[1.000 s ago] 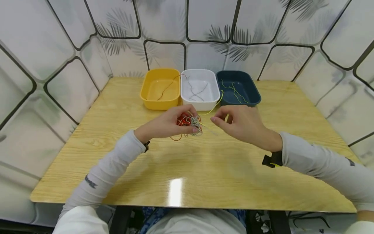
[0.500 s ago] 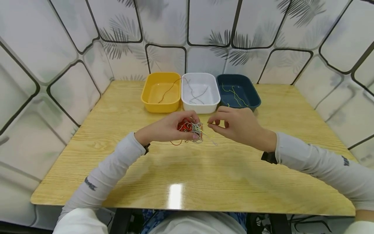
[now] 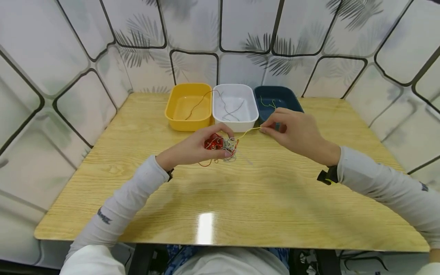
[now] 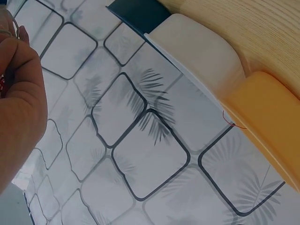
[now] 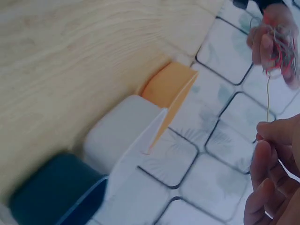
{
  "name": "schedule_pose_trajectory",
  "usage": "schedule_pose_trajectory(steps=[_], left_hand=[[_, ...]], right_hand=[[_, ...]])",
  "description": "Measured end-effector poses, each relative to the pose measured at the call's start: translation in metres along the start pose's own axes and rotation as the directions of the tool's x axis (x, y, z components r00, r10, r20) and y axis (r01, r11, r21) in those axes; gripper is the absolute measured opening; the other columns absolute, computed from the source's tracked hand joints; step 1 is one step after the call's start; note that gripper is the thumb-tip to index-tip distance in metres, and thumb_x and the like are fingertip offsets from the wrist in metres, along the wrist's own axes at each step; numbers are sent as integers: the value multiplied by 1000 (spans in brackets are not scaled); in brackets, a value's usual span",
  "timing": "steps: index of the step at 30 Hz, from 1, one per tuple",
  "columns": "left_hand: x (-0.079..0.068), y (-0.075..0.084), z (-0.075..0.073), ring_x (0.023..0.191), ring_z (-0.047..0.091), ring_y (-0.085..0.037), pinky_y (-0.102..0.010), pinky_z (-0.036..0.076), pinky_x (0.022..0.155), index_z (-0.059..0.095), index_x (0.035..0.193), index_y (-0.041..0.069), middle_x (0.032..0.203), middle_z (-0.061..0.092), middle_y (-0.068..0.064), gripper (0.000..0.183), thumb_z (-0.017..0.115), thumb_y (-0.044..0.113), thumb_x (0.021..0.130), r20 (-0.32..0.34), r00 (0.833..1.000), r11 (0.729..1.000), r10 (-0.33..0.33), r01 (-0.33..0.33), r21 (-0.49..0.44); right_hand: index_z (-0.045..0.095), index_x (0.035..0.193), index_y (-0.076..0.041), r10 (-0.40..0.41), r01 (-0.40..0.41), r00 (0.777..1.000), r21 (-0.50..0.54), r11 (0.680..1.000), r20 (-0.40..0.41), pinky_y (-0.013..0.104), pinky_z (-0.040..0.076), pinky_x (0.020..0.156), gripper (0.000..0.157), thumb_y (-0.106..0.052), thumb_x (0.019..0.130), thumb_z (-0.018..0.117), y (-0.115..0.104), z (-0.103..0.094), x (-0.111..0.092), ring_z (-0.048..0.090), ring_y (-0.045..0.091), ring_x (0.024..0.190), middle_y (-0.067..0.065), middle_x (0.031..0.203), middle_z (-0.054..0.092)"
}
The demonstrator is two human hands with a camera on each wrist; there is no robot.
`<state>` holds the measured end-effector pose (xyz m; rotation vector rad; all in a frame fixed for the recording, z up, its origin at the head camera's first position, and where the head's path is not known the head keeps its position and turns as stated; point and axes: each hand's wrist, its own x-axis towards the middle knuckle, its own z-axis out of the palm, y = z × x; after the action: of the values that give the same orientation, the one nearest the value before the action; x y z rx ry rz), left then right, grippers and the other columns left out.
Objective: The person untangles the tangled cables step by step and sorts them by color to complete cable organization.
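Note:
My left hand grips a tangled bundle of red and grey string above the table. With thumb and forefinger, my right hand pinches a yellow string that runs taut out of the bundle. In the right wrist view the same yellow string stretches between the bundle and my right fingertips. Only part of my left hand appears in the left wrist view, with most of the bundle out of sight. A pale loose end hangs to the right of the bundle.
Side by side at the table's back stand a yellow bin, a white bin and a dark blue bin. A red string crosses from yellow to white bin; grey string lies in the white one, yellow-green string in the blue.
Half a second ago my right hand was close beside the bundle; it has moved right and away, with the yellow string drawn out between. My left hand has stayed nearly in place.

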<state>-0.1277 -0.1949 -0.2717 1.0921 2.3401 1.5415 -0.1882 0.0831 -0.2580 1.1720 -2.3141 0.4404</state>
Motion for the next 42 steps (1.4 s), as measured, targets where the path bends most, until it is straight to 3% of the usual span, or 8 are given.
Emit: schedule_pose_trajectory(steps=[7, 11, 16, 21, 27, 36, 40, 42], left_hand=[[-2, -4, -1, 76, 56, -16, -34, 47, 68, 48, 113, 15, 90, 60, -3, 33, 65, 18, 84, 3, 1000, 1000, -16, 16, 11], [-7, -7, -2, 74, 55, -17, -34, 46, 67, 48, 111, 13, 86, 60, -4, 33, 66, 18, 84, 15, 1000, 1000, -25, 25, -3], [-13, -11, -8, 74, 56, -19, -34, 47, 67, 47, 111, 13, 86, 60, -5, 35, 67, 17, 83, 5, 997, 997, -76, 76, -12], [-10, -26, -10, 78, 56, -17, -33, 47, 68, 49, 111, 17, 91, 60, -3, 36, 68, 25, 82, 27, 996, 995, -87, 86, 43], [-9, -34, -10, 79, 54, -14, -32, 46, 68, 52, 109, 24, 92, 60, 3, 38, 69, 41, 79, 80, 993, 992, -86, 78, 98], [-7, -28, -6, 81, 54, -11, -30, 45, 69, 52, 109, 27, 93, 60, 6, 38, 68, 44, 79, 81, 995, 991, -64, 53, 126], [-9, -27, -10, 80, 54, -12, -30, 45, 69, 53, 109, 24, 93, 60, 5, 38, 68, 42, 79, 79, 995, 991, -62, 52, 123], [-10, -27, -13, 79, 54, -12, -30, 46, 68, 54, 108, 23, 93, 60, 4, 37, 68, 41, 79, 72, 996, 991, -61, 51, 122]], right_hand=[[66, 86, -29, 39, -38, 999, -31, 999, 14, 24, 35, 43, 6, -34, 83, 66, 18, 1, -5, 44, -2, 55, -17, 81, 54], [67, 86, -28, 135, -134, 991, -67, 989, 2, 28, 33, 40, 9, -36, 84, 64, 37, -2, -9, 45, 1, 54, -16, 77, 53], [69, 88, -25, 307, -307, 952, -97, 947, -16, 33, 32, 39, 22, -45, 85, 60, 71, -12, -15, 46, 7, 54, -11, 77, 56], [70, 87, -21, 403, -405, 914, -113, 907, -41, 37, 32, 41, 28, -46, 85, 59, 96, -14, -14, 48, 14, 54, -4, 84, 64], [71, 87, -17, 517, -511, 856, -132, 849, 14, 38, 35, 47, 35, -48, 86, 57, 122, -11, -7, 51, 20, 58, 2, 72, 62], [71, 96, -13, 679, -656, 689, -181, 733, 253, 35, 36, 48, 48, -57, 81, 56, 159, 21, 11, 54, 21, 59, 5, 78, 66], [72, 88, -13, 692, -663, 652, -209, 719, 310, 33, 29, 44, 43, -53, 80, 60, 167, 38, 15, 49, 22, 52, 2, 67, 63], [72, 86, -13, 685, -656, 650, -212, 725, 330, 32, 26, 44, 40, -51, 81, 60, 169, 46, 19, 47, 22, 50, 2, 68, 64]])
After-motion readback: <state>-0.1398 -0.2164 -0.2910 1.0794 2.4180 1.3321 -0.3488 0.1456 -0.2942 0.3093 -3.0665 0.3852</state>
